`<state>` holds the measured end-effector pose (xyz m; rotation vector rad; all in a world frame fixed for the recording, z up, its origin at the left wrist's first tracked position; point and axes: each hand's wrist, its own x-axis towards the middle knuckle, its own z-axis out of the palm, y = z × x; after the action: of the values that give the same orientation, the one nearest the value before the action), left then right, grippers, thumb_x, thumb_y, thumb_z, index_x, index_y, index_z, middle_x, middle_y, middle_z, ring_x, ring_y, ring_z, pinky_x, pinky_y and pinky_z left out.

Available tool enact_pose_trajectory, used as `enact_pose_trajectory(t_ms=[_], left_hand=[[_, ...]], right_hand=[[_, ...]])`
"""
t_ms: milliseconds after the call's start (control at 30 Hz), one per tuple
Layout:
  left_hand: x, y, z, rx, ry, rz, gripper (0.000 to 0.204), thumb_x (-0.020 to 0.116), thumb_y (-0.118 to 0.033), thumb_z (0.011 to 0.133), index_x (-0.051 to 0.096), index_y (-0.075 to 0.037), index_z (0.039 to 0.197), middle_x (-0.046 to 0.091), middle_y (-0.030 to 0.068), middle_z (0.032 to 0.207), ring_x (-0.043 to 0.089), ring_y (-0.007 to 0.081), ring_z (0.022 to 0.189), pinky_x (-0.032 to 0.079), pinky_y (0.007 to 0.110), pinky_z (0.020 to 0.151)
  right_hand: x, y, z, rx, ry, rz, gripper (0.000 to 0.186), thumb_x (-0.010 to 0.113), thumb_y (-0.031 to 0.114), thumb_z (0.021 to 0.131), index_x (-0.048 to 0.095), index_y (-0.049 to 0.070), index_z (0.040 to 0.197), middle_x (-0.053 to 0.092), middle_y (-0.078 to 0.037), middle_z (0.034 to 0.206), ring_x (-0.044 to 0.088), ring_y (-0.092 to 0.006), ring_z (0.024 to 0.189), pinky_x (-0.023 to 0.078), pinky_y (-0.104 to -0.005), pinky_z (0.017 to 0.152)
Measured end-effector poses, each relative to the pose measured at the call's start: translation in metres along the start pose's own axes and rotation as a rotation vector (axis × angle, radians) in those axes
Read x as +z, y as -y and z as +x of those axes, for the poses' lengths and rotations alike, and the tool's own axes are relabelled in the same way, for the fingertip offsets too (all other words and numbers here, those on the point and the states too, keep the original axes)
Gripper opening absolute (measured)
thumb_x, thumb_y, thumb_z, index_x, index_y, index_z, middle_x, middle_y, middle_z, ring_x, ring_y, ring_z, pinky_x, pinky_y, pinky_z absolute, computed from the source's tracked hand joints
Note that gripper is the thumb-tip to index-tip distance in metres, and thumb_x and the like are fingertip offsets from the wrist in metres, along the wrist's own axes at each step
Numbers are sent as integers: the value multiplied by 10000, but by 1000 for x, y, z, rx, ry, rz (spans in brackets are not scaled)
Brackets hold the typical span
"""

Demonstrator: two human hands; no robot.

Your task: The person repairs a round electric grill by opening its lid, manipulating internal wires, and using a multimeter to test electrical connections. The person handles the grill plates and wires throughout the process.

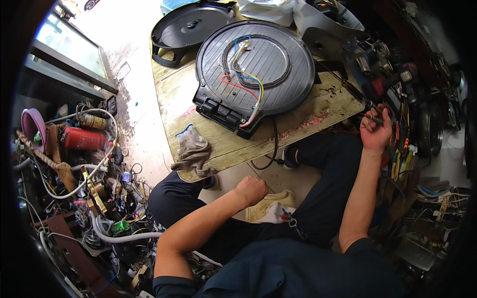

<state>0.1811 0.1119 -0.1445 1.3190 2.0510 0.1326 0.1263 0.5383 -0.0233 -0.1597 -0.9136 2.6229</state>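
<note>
On the table rests a round black electric griddle base (266,59), its ribbed underside up. Red, blue, white and yellow-green wires (259,92) lie loose across it, and a black hinge block (218,113) juts from its near edge. My left hand (252,190) is a fist below the table's near edge, over my lap; whatever it may hold is hidden. At the table's right corner, my right hand (376,130) has its fingers closed round a thin dark tool (374,119), whose kind is unclear. A grey work glove (193,151) lies crumpled at the near left corner.
A black round cover (191,27) sits at the table's far left. Several hand tools (397,149) crowd the right side, with a cordless drill (400,77) among them. To the left are a red cylinder (84,138), a pale hose (117,238) and heaped scrap parts.
</note>
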Motion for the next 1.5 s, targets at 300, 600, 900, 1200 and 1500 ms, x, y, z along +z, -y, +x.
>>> enact_pose_trajectory(t_ms=[300, 600, 900, 1200, 1500], left_hand=[[11, 15, 13, -74, -15, -176, 268, 740, -332, 894, 758, -96, 1022, 746, 145, 1071, 708, 371, 1044, 562, 480, 893], [51, 23, 79, -610, -82, -439, 440, 684, -402, 948, 655, -45, 1205, 725, 216, 1169, 683, 421, 1117, 550, 497, 935], [116, 99, 83, -432, -836, -592, 437, 693, -252, 979, 584, -48, 1349, 690, 282, 1185, 717, 390, 983, 564, 437, 886], [88, 72, 59, -358, -777, -501, 404, 659, -287, 989, 619, -97, 1344, 573, 220, 1452, 583, 408, 1300, 522, 456, 1012], [99, 17, 53, -529, -882, -924, 585, 721, -272, 941, 480, -189, 1468, 478, 168, 1523, 626, 417, 1216, 526, 465, 1000]], right_hand=[[-6, 9, -16, -20, -28, 69, 272, 623, 240, 1041, 652, -1, 1165, 671, -140, 878, 534, -159, 617, 390, -271, 504], [-27, 26, -32, -40, -94, 103, 268, 629, 250, 1037, 651, 22, 1176, 659, -132, 862, 528, -157, 597, 387, -267, 504], [-35, 32, -33, -60, -82, 85, 244, 633, 254, 1039, 657, 44, 1160, 681, -116, 863, 543, -137, 593, 382, -239, 486], [-29, 22, -34, -68, -79, 92, 255, 624, 245, 1044, 654, 16, 1155, 693, -118, 868, 543, -139, 571, 391, -256, 487], [-30, 16, -37, -65, -74, 69, 257, 623, 253, 1046, 662, 23, 1155, 700, -96, 876, 538, -135, 557, 393, -256, 473]])
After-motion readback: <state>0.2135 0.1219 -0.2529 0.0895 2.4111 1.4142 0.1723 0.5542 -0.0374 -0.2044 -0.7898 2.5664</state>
